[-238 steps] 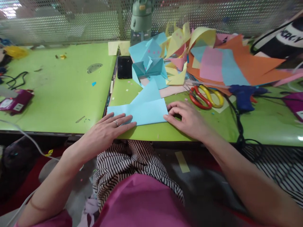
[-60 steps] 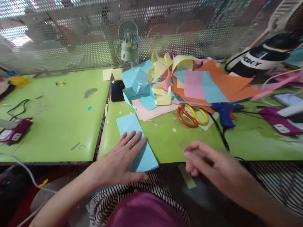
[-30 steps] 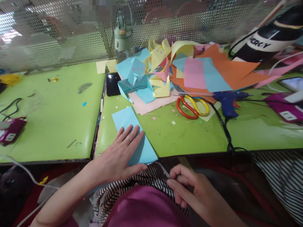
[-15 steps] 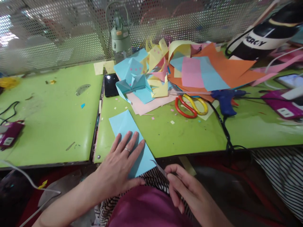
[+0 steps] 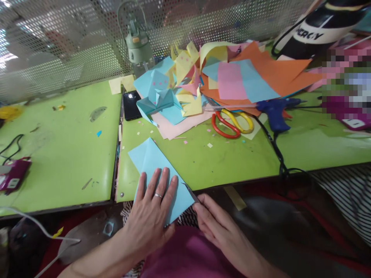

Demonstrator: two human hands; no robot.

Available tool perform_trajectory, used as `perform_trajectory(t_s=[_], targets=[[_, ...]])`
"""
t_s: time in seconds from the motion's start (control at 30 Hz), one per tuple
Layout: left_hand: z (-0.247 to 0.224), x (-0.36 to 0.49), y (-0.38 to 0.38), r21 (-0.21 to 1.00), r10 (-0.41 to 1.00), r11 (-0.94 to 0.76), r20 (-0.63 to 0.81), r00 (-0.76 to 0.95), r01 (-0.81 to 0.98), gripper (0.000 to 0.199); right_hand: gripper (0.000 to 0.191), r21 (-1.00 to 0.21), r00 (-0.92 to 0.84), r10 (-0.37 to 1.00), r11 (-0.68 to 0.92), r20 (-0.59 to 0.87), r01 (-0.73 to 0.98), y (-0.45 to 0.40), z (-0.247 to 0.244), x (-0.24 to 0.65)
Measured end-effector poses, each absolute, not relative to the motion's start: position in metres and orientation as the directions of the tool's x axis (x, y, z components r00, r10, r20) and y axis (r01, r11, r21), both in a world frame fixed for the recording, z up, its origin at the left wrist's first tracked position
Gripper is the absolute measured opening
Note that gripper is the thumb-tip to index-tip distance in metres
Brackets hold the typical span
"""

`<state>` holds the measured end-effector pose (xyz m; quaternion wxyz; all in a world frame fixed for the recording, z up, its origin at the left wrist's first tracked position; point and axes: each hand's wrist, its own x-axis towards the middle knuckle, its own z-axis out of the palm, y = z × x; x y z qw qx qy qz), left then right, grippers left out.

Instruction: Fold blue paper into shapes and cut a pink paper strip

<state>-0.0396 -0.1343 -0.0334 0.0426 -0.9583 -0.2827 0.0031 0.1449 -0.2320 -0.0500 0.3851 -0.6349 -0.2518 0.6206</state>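
Note:
A folded light-blue sheet of paper [image 5: 160,162] lies slanted over the front edge of the green table. Spread flat on it, my left hand [image 5: 153,208] presses the sheet down, a ring on one finger. My right hand [image 5: 214,220] is closed on a thin, dark, pointed tool [image 5: 191,194], whose tip rests at the paper's right edge near the lower corner. Most of the tool is hidden by the fingers, so its kind is unclear.
Behind are folded blue paper [image 5: 159,96], a phone [image 5: 131,105], a green bottle [image 5: 140,50] and orange sheets [image 5: 266,73]. Scissors with red and yellow handles [image 5: 226,125] lie beside a blue glue gun [image 5: 274,114]. A black cable hangs over the front edge.
My right hand has moved up and left, bringing the tool's tip further along the paper's right edge. My left hand still lies flat on the paper. The view has shifted slightly.

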Motion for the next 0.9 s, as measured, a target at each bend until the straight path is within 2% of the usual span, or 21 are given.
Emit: perform_trajectory(t_s=[0.1,0.2,0.43,0.73,0.9], targets=[[-0.035,-0.039,-0.134,-0.094,0.536,-0.839,0.031,0.844,0.536,0.095,0.05,-0.829,0.137,0.819,-0.558,-0.557,-0.033,-0.228,-0.046,0.146],[-0.036,-0.039,-0.133,-0.1,0.521,-0.847,0.041,0.852,0.523,0.113,0.047,-0.825,0.138,0.823,-0.562,-0.551,0.057,-0.227,-0.043,0.148],[-0.034,-0.037,-0.134,-0.108,0.543,-0.835,0.001,0.84,0.54,0.124,0.05,-0.833,0.153,0.824,-0.553,-0.545,0.013,-0.23,-0.043,0.148],[-0.037,-0.042,-0.131,-0.066,0.529,-0.847,-0.002,0.849,0.528,0.102,0.049,-0.832,0.123,0.825,-0.555,-0.552,-0.014,-0.224,-0.041,0.147],[-0.038,-0.042,-0.131,-0.046,0.527,-0.849,0.01,0.85,0.527,0.099,0.051,-0.836,0.124,0.827,-0.546,-0.549,-0.057,-0.221,-0.043,0.156]])
